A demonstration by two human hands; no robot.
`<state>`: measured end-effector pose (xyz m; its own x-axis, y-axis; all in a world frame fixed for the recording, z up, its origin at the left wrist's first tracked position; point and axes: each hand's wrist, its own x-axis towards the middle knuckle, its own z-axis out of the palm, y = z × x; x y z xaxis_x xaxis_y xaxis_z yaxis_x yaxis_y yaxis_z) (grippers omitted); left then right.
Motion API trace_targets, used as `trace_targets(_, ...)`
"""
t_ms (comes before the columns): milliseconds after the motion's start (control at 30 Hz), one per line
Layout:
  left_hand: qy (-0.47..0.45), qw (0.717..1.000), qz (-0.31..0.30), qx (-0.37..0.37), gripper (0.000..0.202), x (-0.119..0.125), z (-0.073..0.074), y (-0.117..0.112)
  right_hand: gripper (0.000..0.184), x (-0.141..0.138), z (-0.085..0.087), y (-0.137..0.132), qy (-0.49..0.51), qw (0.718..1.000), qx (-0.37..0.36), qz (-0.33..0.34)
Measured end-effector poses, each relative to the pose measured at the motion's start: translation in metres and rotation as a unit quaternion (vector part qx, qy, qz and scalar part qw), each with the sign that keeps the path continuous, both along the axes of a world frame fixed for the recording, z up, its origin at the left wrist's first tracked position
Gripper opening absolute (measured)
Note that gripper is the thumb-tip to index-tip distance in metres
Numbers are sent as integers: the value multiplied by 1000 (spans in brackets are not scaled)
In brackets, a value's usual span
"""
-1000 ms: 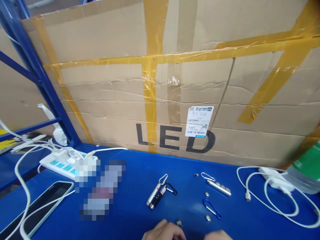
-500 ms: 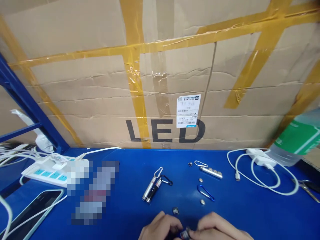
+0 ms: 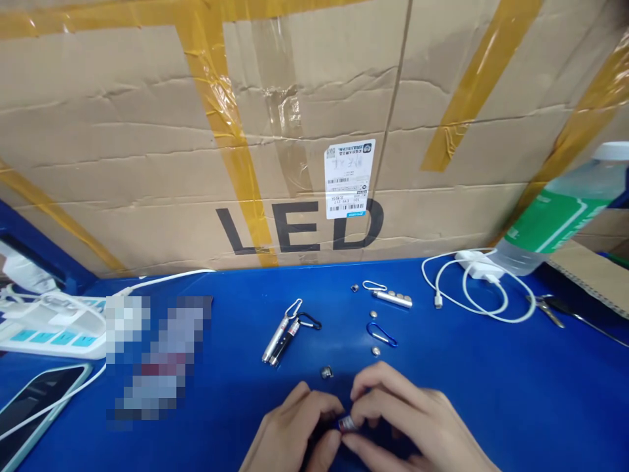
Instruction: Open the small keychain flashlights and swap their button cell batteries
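At the bottom middle, my left hand (image 3: 295,423) and my right hand (image 3: 410,413) are closed around a small blue keychain flashlight (image 3: 346,423). Only a short piece with a pale label shows; fingers hide the rest. Just beyond lies a small metal part (image 3: 327,372). A silver flashlight (image 3: 276,339) and a black flashlight (image 3: 285,343) lie side by side with carabiner clips. Farther right are a blue carabiner (image 3: 382,335), a button cell (image 3: 375,351), another button cell (image 3: 373,314), and a silver tube (image 3: 394,299) bearing several more cells.
A large taped cardboard box (image 3: 304,164) walls off the back. On the left are a power strip (image 3: 59,337), a phone (image 3: 44,413) and a blurred-out item (image 3: 164,360). A coiled white cable (image 3: 491,314), a bottle (image 3: 555,216) and keys (image 3: 548,309) lie or stand right.
The view has shifted, so the table things appear higher and farther left. Both hands show more fully, with fingers still around the flashlight.
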<state>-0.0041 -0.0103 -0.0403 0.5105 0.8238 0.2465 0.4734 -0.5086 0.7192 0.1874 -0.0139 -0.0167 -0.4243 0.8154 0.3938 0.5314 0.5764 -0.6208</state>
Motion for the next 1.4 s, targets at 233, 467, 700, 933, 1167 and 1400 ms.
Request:
trace_targets(233, -110, 980, 82, -145, 16, 4, 7, 0, 20, 18, -9, 15, -91, 974, 52, -201)
trace_targets(467, -69, 985, 82, -135, 14, 1, 2, 1, 15, 29, -19, 26, -203, 952, 30, -225)
trace_targets(700, -86, 977, 130, -143, 13, 7, 4, -2, 5, 24, -13, 22, -181, 967, -26, -175)
trace_targets(933, -77, 984, 107, -117, 12, 5, 3, 0, 6, 16, -15, 14, -182, 973, -11, -143)
trace_targets(1167, -52, 990, 95, -88, 8, 6, 6, 0, 3, 17, -12, 16, -154, 977, -61, -137)
trace_targets(1400, -33, 994, 81, -64, 9, 6, 6, -1, 7, 8, -8, 10, -63, 988, -108, -89)
